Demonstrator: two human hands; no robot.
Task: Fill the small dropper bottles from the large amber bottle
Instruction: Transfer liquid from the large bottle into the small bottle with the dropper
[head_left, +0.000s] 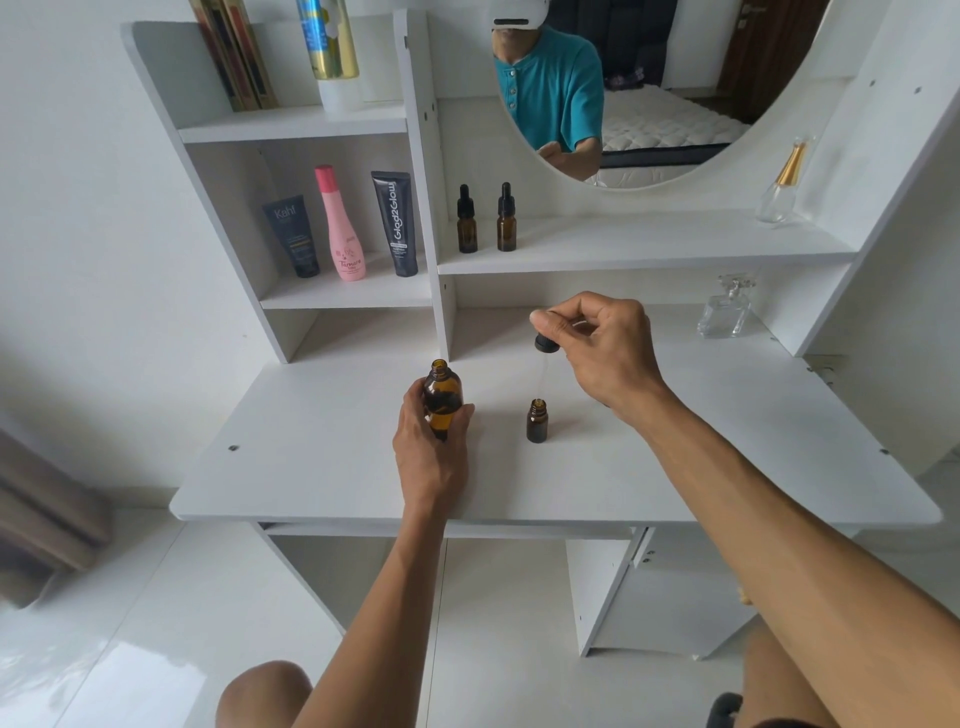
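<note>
Left hand (431, 441) is gripping smooth, breakable large amber bottle (442, 397) mid-body; right hand (597, 343) is pinching light dropper cap (544, 343) above uncapped small bottle (537, 422).

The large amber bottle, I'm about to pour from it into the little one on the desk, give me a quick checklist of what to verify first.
1. Large amber bottle uncapped: ok, its mouth is open.
2. Firm hold on it: ok, the left hand grips its body.
3. Small dropper bottle open and upright on the desk: ok.
4. Dropper cap out of the way: not ok, the right hand pinches it above the small bottle, its glass pipette hanging toward the neck.
5. Liquid left in the large bottle: cannot tell exactly; some dark content shows.
6. Two capped dropper bottles on the shelf: ok, clear of the pour.
</note>
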